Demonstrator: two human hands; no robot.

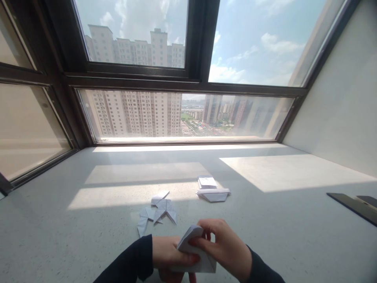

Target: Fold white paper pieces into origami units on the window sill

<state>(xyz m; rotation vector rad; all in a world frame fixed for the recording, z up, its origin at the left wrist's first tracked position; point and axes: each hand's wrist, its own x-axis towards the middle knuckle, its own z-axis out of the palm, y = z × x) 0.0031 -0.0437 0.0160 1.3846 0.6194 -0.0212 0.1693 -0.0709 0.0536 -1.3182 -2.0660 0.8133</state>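
Note:
Between my two hands, near the bottom of the head view, is a folded sheet of white paper (206, 264) with a flap standing up. My left hand (171, 253) grips it from the left, its thumb pressed on the front and other fingers underneath. From the right, my right hand (225, 245) pinches the raised flap between thumb and fingers. Several folded paper pieces (165, 210) lie loosely together on the sill beyond my left hand. Farther out, a boat-like folded paper (213, 195) sits against a small folded paper block (207, 181).
The pale windowsill (103, 224) spreads beneath my hands, with sunlit patches across it. A dark flat object (353, 206) lies at the right edge. A dark window frame (188, 87) and glass close off the far side, and a white wall (344, 102) rises at right.

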